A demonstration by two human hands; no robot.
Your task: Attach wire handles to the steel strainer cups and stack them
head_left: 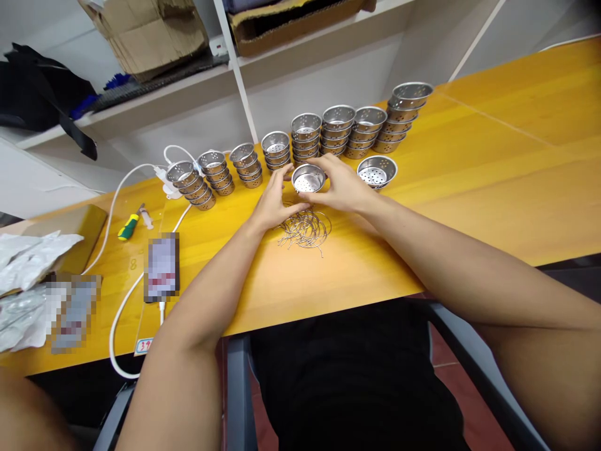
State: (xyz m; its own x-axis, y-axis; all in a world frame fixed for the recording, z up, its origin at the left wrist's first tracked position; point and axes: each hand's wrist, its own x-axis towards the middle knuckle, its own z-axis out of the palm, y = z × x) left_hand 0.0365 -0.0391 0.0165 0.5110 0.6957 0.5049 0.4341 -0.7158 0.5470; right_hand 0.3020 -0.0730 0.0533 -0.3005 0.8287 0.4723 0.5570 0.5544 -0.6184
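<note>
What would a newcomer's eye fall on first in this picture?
Probably the row of stacked, perforated metal cups along the back of the yellow table. Next comes the cup in the right hand, with the left hand close by, and the tangle of wires nearer the person.

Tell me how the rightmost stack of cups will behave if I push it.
The stack would probably tip, being tall on a narrow base. Its cups look thin and perforated, so likely light for their size. The smooth metal may slip.

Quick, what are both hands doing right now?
Right hand: fingers closed around a round silver metal cup with holes.
Left hand: open and curved beside that cup; I can't tell if it touches.
</note>
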